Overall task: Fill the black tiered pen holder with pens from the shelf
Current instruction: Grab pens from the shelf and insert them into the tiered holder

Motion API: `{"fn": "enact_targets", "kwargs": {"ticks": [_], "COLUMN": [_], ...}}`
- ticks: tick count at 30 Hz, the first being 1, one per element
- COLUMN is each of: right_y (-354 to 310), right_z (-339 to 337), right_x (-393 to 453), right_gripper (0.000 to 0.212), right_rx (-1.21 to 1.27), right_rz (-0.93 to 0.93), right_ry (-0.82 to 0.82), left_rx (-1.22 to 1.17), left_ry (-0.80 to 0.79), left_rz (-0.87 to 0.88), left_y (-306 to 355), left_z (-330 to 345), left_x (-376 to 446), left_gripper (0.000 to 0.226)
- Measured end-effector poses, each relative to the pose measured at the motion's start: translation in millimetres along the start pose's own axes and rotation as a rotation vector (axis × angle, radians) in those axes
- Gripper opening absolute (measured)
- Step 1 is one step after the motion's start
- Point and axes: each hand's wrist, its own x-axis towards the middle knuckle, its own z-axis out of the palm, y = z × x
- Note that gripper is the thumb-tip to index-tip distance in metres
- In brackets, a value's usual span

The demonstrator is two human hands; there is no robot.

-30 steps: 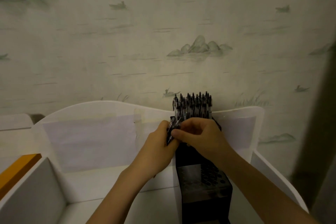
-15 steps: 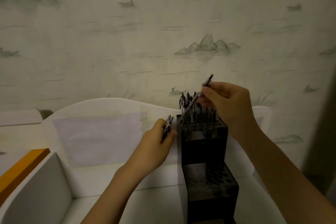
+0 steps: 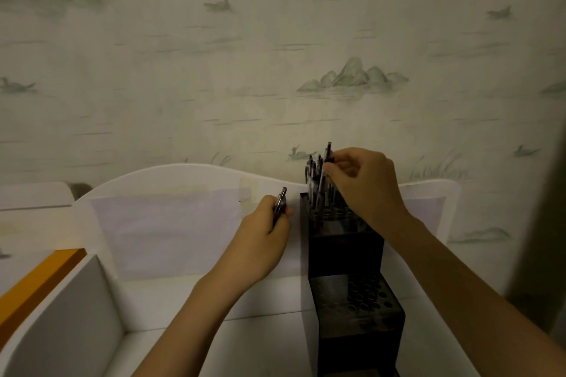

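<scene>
The black tiered pen holder point(image 3: 346, 254) stands on the white shelf, its upper tier holding several upright pens point(image 3: 312, 174). Above that tier, my right hand point(image 3: 364, 187) pinches a single dark pen point(image 3: 324, 174), nearly upright with its lower end down among the holes. The lower tier point(image 3: 358, 297) shows rows of open holes with nothing in them. Just left of the holder, my left hand point(image 3: 263, 239) is closed around a small bundle of pens point(image 3: 280, 205) whose ends stick up past the fingers.
A white shelf back panel point(image 3: 183, 193) with a curved top runs behind the holder against the patterned wall. A white side panel point(image 3: 70, 315) and an orange edge point(image 3: 39, 278) lie at the lower left. A dark vertical edge point(image 3: 539, 223) is at the right.
My right hand took one pen from the left hand's bundle, lifted it, then lowered it upright into the upper tier. The left hand stayed beside the holder.
</scene>
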Motion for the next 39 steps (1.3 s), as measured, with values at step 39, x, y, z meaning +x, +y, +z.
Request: {"fn": "enact_targets", "kwargs": {"ticks": [39], "right_y": [-11.6], "right_z": [-9.2], "right_x": [-37.3], "right_gripper": [0.012], "right_rx": [0.492], "right_rz": [0.232], "right_ry": [-0.282], "left_rx": [-0.113], "left_ry": [-0.092], "left_rz": [0.047], "left_y": [19.9], "left_z": [15.9], "left_x": [0.2], "left_gripper": [0.016]}}
